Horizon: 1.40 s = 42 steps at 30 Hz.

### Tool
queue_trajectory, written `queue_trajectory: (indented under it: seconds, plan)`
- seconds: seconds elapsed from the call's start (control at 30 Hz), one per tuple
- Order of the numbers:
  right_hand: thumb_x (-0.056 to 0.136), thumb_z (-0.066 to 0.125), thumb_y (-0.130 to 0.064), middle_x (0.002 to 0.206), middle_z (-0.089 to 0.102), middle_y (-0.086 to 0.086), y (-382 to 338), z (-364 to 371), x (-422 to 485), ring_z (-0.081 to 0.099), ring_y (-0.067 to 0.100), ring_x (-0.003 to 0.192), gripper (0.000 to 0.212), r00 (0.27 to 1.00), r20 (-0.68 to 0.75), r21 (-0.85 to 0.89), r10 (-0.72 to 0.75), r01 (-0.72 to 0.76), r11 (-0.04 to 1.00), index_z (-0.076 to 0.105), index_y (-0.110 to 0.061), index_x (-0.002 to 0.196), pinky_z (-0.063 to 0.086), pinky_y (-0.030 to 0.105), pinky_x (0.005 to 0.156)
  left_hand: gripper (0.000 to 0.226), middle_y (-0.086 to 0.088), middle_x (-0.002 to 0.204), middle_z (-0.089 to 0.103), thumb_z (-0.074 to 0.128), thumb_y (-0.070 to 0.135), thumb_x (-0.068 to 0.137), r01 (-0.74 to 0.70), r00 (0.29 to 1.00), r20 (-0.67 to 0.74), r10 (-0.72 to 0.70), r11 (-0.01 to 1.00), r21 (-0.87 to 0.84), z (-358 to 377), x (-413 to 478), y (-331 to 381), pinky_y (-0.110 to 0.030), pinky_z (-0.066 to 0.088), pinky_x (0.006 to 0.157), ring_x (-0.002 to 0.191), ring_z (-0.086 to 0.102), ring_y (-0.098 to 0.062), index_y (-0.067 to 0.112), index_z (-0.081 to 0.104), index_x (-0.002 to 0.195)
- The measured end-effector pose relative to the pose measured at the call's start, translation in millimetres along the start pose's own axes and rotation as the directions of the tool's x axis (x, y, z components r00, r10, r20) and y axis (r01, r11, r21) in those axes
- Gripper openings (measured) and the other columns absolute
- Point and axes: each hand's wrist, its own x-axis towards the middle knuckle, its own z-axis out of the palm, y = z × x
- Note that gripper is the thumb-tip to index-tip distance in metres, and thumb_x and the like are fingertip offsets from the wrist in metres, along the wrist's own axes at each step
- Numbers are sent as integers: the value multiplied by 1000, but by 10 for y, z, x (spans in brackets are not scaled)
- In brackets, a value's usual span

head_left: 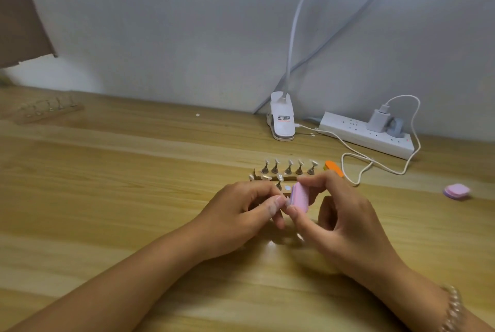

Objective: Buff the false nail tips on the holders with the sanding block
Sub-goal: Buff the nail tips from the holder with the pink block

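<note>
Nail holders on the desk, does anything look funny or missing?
One gap: in the front row a bare round disc shows where no holder stands. The back row of five holders stands upright. The left hand pinches a nail tip against the pink sanding block in the right hand.

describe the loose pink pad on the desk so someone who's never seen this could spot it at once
Find the white power strip against the wall on the right of the wooden desk. Nearer the camera and further right, past the looped white cable, a small pink pad lies alone. Unlike the pink sanding block held in the right hand, nothing touches it.
</note>
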Motion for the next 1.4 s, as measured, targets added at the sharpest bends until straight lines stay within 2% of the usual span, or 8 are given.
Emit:
queue_trajectory:
  seconds: [0.23,0.37,0.6,0.8,0.93,1.07,1.2,1.4]
  plan:
    - [75,70,-50,86,68,-8,-36,-22,12,51,16,42,40,999,-14,89,45,-44,995,60,-23,103,37,21,45,26,5,80,73,49,34,94,35,999,-35,-38,997,-67,-6,6,3,-28,47,54,76,68,-27,15,67,96]
    - [77,72,-47,86,66,-12,-76,17,-26,48,14,45,36,996,60,59,-66,62,996,59,-26,102,34,15,47,27,-1,73,65,49,35,95,14,999,-38,-14,1000,-9,-19,0,0,-32,46,53,55,54,-10,15,66,93]
    - [76,71,-52,84,65,-17,-53,32,-30,49,12,47,36,997,55,-40,-61,63,997,59,-28,100,35,19,47,26,9,72,63,49,34,95,12,999,-44,-11,1000,16,-17,-3,14,-24,40,57,56,51,-2,14,66,91]
    - [77,70,-45,86,68,-12,35,-70,44,49,17,41,32,977,-123,173,172,-149,974,59,-25,100,41,29,42,14,8,88,74,52,16,103,19,998,-55,-21,999,-35,-2,-23,0,-20,45,58,66,61,-4,19,64,101]
    - [82,74,-45,87,66,-12,-54,-18,-30,49,15,44,34,1000,-12,64,-13,14,998,59,-25,105,36,20,45,16,12,82,70,47,14,105,4,997,-78,-4,1000,3,-10,-20,2,-12,38,58,68,59,0,19,61,99]
    - [76,69,-50,87,65,-15,-53,3,-14,49,14,46,38,999,35,39,-18,17,999,60,-28,105,35,19,48,18,18,74,61,45,21,105,-13,998,-55,16,999,47,-13,-25,34,-19,39,60,63,53,1,19,58,92]
    - [78,67,-53,84,63,-16,-57,-4,-37,50,12,48,35,997,30,-54,-71,73,996,60,-29,101,38,23,46,22,8,81,63,43,31,97,-42,998,-48,45,998,44,-23,-19,91,-46,48,81,81,60,-17,19,59,89]
    - [79,72,-55,81,67,-12,-30,-26,7,52,15,44,40,999,-37,35,24,-22,999,61,-23,101,38,25,47,17,9,79,69,48,30,95,-30,997,-68,29,999,-21,-3,-37,103,-49,51,80,81,66,-24,17,60,94]
